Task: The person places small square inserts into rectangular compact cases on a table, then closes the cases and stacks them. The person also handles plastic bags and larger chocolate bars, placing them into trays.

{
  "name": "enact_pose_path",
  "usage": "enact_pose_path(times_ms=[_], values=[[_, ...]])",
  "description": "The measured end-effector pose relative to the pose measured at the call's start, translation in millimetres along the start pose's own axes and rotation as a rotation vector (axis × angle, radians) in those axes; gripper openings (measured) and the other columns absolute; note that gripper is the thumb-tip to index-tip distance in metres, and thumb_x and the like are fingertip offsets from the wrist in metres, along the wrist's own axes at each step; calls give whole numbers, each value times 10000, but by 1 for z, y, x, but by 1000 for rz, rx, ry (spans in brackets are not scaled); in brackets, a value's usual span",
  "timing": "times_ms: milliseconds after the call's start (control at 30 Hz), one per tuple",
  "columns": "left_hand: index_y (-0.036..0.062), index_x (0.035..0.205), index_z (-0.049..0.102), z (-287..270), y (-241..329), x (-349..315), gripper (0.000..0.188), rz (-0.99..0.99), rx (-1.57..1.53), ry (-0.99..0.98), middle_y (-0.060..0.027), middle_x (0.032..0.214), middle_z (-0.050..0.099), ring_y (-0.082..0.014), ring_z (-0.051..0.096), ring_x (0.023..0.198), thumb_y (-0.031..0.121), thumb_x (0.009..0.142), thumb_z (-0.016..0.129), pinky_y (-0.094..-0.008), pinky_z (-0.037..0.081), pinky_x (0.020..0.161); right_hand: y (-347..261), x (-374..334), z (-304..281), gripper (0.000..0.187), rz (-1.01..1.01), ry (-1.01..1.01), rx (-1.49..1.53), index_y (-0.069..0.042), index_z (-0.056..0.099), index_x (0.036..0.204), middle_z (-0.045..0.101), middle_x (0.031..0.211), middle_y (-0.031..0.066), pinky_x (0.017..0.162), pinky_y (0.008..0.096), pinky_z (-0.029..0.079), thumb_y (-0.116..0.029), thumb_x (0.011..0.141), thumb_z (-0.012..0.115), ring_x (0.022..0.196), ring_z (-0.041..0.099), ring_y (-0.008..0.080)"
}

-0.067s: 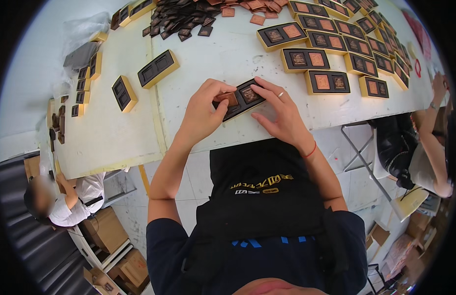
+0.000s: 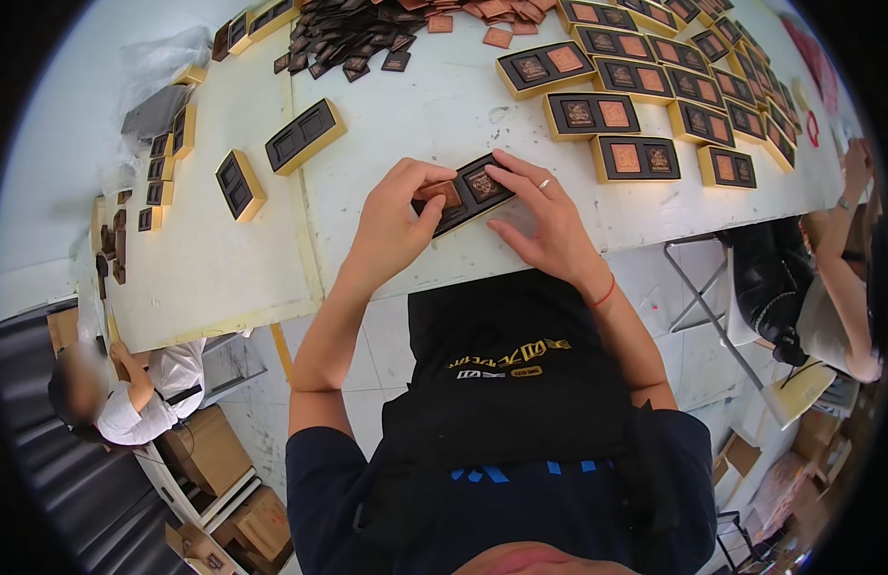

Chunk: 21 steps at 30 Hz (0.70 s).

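A black two-slot box (image 2: 454, 218) sits before me near the table's front edge, slightly tilted to my view. My left hand (image 2: 396, 216) pinches a copper-brown square tile (image 2: 444, 193) at the left slot; my fingers partly cover it. In the right slot lies a dark embossed square tile (image 2: 481, 186). My right hand (image 2: 542, 213) has its fingers spread, the fingertips touching the box's far edge and the dark tile. Its thumb stands apart near the box's front side.
Filled gold-sided boxes (image 2: 637, 158) cover the table's right. Dark tiles (image 2: 353, 38) and copper tiles (image 2: 497, 36) are heaped at the back. Unfilled boxes (image 2: 305, 137) stand left of my hands. Co-workers sit at the left (image 2: 137, 407) and right (image 2: 842, 287).
The view has shifted very slightly. Both hands keep their places on the box, with no clear movement of the tiles.
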<state>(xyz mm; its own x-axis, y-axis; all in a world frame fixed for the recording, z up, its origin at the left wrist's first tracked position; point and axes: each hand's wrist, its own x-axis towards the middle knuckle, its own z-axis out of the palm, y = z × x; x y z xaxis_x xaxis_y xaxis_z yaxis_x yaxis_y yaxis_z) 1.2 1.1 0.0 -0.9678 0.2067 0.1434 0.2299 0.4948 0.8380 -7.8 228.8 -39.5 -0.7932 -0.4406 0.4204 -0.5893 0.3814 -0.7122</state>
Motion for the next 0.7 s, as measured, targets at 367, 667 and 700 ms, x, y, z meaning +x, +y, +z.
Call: enact_pose_path(times_ms=[367, 667, 700], values=[[58, 822, 573, 18, -8, -15, 146, -71, -12, 351, -41, 720, 564, -178, 562, 652, 52, 813, 718, -291, 477, 656, 5, 0, -1, 581, -7, 7, -14, -70, 571, 1319, 524, 1419, 123, 1032, 411, 442, -94, 773, 768, 1231, 537, 333], [56, 1063, 655, 9, -7, -38, 218, 241, 514, 215, -90, 1075, 656, -297, 596, 1067, 57, 845, 669, -421, 439, 965, 3, 0, -2, 572, 8, -5, -2, -72, 574, 1333, 529, 1421, 125, 1048, 398, 446, -75, 792, 758, 1255, 524, 329], [49, 1141, 667, 7, -4, -38, 288, 325, 581, 142, -110, 1189, 659, -324, 578, 1184, 38, 854, 645, -451, 404, 1055, 3, 0, -2, 571, 4, -2, -5, -72, 574, 1333, 535, 1412, 124, 1042, 398, 450, -74, 793, 758, 1250, 527, 330]])
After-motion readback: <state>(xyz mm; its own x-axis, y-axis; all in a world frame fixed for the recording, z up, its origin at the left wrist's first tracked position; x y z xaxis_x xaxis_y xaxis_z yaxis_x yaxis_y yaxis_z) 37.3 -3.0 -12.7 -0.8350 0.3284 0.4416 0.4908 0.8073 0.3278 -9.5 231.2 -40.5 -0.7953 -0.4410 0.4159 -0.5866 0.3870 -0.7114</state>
